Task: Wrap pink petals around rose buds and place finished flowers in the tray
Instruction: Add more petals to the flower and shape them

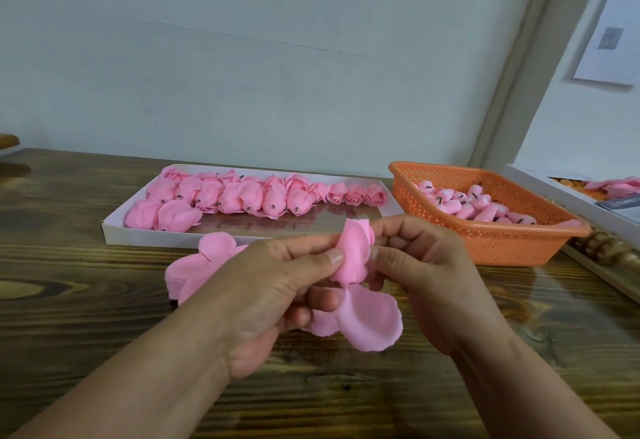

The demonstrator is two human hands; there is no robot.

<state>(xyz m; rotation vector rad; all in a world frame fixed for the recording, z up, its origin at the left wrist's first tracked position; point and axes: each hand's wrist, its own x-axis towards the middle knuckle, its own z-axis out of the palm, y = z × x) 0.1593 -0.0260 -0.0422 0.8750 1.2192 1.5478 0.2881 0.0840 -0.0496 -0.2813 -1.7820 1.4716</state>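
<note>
Both hands hold one pink flower in the making point(353, 258) above the wooden table. My left hand point(277, 286) pinches its folded upper petals with thumb and fingers. My right hand point(422, 275) grips the same piece from the right side. Loose pink petals point(367, 324) of this piece hang open below my fingers. A stack of flat pink petals point(194, 268) lies on the table behind my left hand. The white tray point(149, 236) at the back holds several finished pink roses point(242, 197). The bud inside the held petals is hidden.
An orange perforated basket point(498, 248) with several pink rose buds point(467, 206) stands at the right. Further right sits a white box point(568, 196) with more pink and orange pieces. A pale wall rises behind the wooden table point(86, 317).
</note>
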